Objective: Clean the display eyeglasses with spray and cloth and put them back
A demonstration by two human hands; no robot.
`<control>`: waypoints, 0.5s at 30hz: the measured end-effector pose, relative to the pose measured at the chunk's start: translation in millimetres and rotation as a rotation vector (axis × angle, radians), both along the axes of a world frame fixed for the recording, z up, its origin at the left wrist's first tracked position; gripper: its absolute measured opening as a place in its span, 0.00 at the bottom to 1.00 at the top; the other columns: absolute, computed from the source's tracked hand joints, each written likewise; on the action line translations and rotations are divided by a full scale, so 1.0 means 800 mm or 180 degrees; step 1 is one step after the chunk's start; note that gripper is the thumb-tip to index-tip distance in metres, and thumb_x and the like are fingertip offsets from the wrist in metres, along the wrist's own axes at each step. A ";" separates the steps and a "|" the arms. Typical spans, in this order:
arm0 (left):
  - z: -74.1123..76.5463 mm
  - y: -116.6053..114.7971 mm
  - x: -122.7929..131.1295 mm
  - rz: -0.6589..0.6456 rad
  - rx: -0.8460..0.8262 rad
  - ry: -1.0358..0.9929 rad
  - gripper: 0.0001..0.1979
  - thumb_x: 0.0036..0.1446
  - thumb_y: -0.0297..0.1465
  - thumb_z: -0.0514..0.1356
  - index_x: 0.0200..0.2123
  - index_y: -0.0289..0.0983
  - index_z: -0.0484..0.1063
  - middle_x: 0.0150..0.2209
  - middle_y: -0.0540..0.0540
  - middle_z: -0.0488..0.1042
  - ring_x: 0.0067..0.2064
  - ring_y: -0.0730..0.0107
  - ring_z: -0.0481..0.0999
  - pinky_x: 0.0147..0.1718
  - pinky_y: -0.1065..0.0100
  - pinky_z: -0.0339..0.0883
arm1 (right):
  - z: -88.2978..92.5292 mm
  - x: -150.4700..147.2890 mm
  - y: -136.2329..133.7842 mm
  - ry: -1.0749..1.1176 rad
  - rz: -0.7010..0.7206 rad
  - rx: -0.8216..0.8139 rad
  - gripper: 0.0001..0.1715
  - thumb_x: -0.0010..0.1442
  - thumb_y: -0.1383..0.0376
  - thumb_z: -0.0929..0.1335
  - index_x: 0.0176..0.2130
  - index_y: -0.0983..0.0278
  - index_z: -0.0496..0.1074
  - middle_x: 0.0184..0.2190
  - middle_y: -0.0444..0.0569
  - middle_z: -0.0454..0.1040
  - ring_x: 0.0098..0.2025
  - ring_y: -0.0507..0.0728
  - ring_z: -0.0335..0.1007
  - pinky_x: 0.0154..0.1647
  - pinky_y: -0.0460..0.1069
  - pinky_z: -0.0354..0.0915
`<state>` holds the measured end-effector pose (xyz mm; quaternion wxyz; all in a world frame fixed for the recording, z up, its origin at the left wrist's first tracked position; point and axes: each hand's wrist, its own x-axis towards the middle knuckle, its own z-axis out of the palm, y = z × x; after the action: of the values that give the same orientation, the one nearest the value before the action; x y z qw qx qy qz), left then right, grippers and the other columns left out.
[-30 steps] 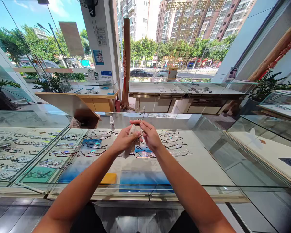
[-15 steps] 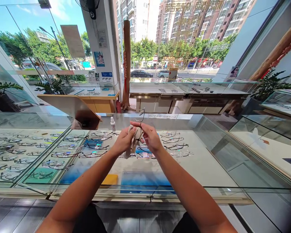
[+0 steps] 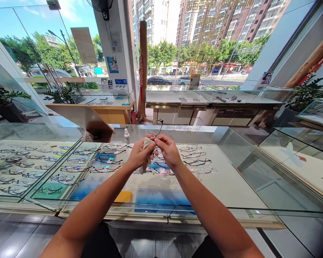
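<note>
Over the glass counter, my left hand is closed on a pale cloth, part of which hangs below the fingers. My right hand pinches a pair of thin dark-framed eyeglasses. One part of the frame sticks up above the fingertips; the rest is hidden by the hands and the cloth. Both hands meet, with the cloth against the eyeglasses. A small white spray bottle stands on the counter just beyond my left hand.
Rows of eyeglasses lie under the counter's glass top. A tilted wooden-backed panel stands at the far left of the counter. More glass display cases line the window, and another glass case adjoins on the right.
My fingers have drawn closer together around the cloth and eyeglasses, covering more of the frame. The upright part of the eyeglasses has turned slightly. The whole view has shifted a little.
</note>
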<state>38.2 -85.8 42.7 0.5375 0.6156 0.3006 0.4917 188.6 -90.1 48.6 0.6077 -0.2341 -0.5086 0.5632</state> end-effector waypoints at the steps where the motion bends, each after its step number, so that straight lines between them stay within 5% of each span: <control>1: -0.001 -0.001 0.001 0.0052 -0.0013 -0.0002 0.35 0.57 0.62 0.69 0.47 0.36 0.72 0.26 0.51 0.78 0.19 0.75 0.70 0.20 0.73 0.61 | 0.000 0.000 0.000 -0.0020 0.0041 0.0026 0.20 0.55 0.47 0.81 0.34 0.59 0.82 0.49 0.50 0.87 0.22 0.51 0.71 0.21 0.50 0.67; 8: 0.002 0.009 -0.011 -0.0294 0.0436 0.0304 0.32 0.63 0.61 0.64 0.40 0.34 0.77 0.32 0.46 0.77 0.32 0.67 0.75 0.33 0.67 0.70 | 0.005 0.009 0.004 0.0036 -0.0134 -0.0215 0.22 0.51 0.48 0.83 0.31 0.60 0.79 0.42 0.49 0.88 0.23 0.48 0.62 0.18 0.46 0.53; 12: 0.003 0.014 -0.020 -0.0693 0.0418 0.0427 0.29 0.62 0.54 0.70 0.50 0.35 0.78 0.39 0.44 0.79 0.37 0.65 0.77 0.37 0.67 0.72 | 0.006 0.013 0.008 0.0112 -0.0111 -0.0346 0.23 0.49 0.47 0.83 0.31 0.61 0.79 0.38 0.49 0.87 0.22 0.47 0.58 0.16 0.44 0.43; 15: 0.000 0.012 -0.018 -0.0592 0.0358 0.0343 0.28 0.60 0.52 0.72 0.49 0.34 0.79 0.38 0.43 0.80 0.36 0.65 0.79 0.35 0.67 0.72 | 0.004 0.011 0.007 0.0100 0.0029 -0.0346 0.22 0.51 0.48 0.82 0.32 0.61 0.80 0.43 0.49 0.87 0.21 0.46 0.56 0.15 0.44 0.48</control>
<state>23.9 -76.1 43.0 0.5285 0.6956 0.2426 0.4220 197.3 -84.6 51.8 0.5994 -0.2555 -0.4687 0.5964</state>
